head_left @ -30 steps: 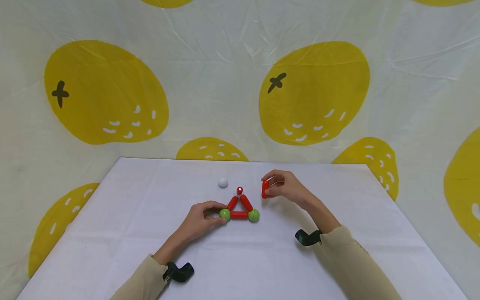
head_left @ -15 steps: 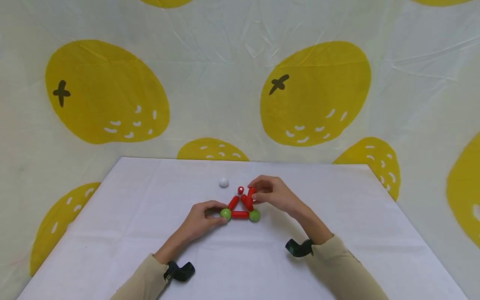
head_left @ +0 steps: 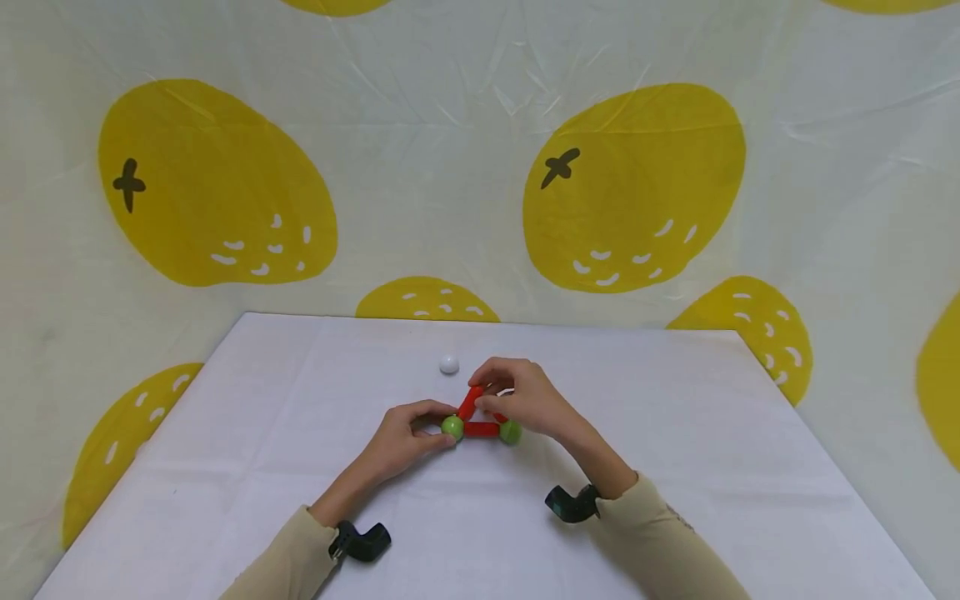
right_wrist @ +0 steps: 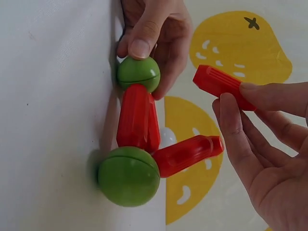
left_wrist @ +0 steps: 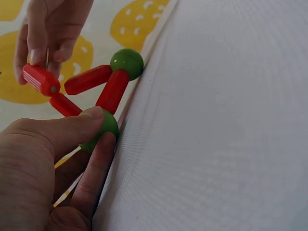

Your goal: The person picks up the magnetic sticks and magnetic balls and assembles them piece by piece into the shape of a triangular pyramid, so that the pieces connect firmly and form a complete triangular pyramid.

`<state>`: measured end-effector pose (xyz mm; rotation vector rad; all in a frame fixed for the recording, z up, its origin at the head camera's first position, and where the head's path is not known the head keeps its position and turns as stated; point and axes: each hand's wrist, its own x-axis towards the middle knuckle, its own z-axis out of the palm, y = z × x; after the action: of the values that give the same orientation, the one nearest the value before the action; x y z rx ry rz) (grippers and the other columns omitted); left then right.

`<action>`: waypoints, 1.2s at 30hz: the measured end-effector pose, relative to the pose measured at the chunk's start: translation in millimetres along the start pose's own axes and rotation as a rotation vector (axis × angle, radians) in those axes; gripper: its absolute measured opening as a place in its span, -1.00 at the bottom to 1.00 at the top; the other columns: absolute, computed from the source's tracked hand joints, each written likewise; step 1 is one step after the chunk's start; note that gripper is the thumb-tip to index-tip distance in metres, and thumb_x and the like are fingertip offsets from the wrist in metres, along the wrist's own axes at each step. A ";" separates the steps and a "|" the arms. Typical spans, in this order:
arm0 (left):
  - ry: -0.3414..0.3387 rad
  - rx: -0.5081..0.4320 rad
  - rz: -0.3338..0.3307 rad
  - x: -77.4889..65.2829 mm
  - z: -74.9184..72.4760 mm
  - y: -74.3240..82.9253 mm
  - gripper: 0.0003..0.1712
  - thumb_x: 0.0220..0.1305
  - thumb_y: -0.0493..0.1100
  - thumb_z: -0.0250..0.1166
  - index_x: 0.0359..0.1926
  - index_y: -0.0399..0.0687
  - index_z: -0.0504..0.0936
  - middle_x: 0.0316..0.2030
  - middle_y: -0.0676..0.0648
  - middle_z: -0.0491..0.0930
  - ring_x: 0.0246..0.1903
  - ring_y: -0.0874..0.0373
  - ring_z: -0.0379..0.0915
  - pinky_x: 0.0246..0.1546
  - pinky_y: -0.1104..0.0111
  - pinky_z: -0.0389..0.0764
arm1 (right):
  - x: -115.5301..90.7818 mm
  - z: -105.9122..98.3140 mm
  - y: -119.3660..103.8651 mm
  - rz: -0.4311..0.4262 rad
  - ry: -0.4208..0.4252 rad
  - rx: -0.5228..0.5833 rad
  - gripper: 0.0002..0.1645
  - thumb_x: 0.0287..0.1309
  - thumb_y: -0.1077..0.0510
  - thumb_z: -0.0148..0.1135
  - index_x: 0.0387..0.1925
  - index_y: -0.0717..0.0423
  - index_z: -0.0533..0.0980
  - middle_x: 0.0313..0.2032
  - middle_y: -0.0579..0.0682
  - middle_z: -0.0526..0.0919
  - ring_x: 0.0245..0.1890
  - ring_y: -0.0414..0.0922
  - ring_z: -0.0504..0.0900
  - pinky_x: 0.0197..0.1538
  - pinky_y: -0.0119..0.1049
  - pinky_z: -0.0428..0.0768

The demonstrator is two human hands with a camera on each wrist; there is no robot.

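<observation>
My left hand [head_left: 408, 429] pinches a green ball [head_left: 453, 427] at the left corner of a small frame of magnetic rods and balls. A red magnetic rod [head_left: 482, 429] joins it to a second green ball [head_left: 510, 432] on the right. From each ball another rod slants upward; the one on the right ball [right_wrist: 190, 155] ends free in the right wrist view. Between thumb and fingers, my right hand [head_left: 525, 400] pinches a separate red magnetic rod [right_wrist: 219, 85], above the frame. In the left wrist view, this rod's metal-tipped end [left_wrist: 54, 89] is right at the left slanting rod's top [left_wrist: 65, 105].
A white ball [head_left: 449, 364] lies on the white-covered table [head_left: 337, 358] behind the frame. At the table's back hangs a pale curtain [head_left: 427, 167] with yellow fruit prints. Each wrist wears a black camera [head_left: 363, 543].
My right hand has carried its red rod leftward, over the frame's top, and now covers the small rod seen end-on there before. The left hand stays on its green ball.
</observation>
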<state>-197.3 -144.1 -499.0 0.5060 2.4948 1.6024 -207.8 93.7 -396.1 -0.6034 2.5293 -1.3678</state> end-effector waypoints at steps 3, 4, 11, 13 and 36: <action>0.005 -0.005 0.009 0.1 0.1 -0.3 -0.55 0.20 -0.05 0.54 0.12 0.16 0.70 -0.01 0.08 0.75 0.01 0.15 0.63 -0.15 0.48 0.65 | 0.5 4.2 -4.2 -0.001 0.013 -0.046 -0.80 0.23 0.27 0.34 -0.10 0.06 0.68 -0.17 -0.02 0.77 -0.20 -0.12 0.75 -0.17 -0.32 0.72; 0.006 -0.007 0.010 0.2 0.1 -0.5 -0.54 0.20 -0.05 0.54 0.12 0.15 0.70 -0.01 0.08 0.75 0.01 0.14 0.64 -0.15 0.48 0.65 | 0.4 5.4 -5.0 -0.004 0.017 -0.062 -0.80 0.22 0.28 0.35 -0.12 0.05 0.69 -0.18 -0.03 0.77 -0.20 -0.13 0.75 -0.18 -0.33 0.72; 0.011 -0.019 0.019 0.0 0.3 -0.2 -0.56 0.18 -0.09 0.56 0.09 0.11 0.69 -0.02 0.05 0.75 0.01 0.12 0.66 -0.17 0.48 0.66 | -0.6 14.5 -2.4 -0.041 0.056 -0.180 -0.81 0.19 0.28 0.40 -0.15 0.07 0.73 -0.27 -0.09 0.78 -0.30 -0.19 0.68 -0.26 -0.40 0.66; 0.011 -0.016 0.017 -0.2 0.5 -0.1 -0.57 0.17 -0.09 0.56 0.07 0.11 0.70 -0.03 0.05 0.76 0.00 0.12 0.66 -0.18 0.48 0.66 | -1.0 16.9 -1.5 -0.054 0.075 -0.215 -0.80 0.18 0.28 0.41 -0.14 0.10 0.73 -0.28 -0.09 0.78 -0.32 -0.19 0.63 -0.27 -0.41 0.64; 0.010 -0.015 0.017 0.4 -3.2 0.0 -0.62 0.17 -0.11 0.56 0.02 0.09 0.72 -0.08 0.04 0.77 -0.05 0.14 0.66 -0.25 0.48 0.64 | 3.9 25.8 4.5 -0.180 0.209 -0.362 -0.82 0.13 0.33 0.44 -0.20 0.12 0.77 -0.24 -0.04 0.77 -0.34 -0.19 0.68 -0.22 -0.42 0.64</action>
<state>-198.6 -146.7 -497.7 0.5193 2.4908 1.6320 -203.0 74.8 -414.0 -0.8076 2.9881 -1.0768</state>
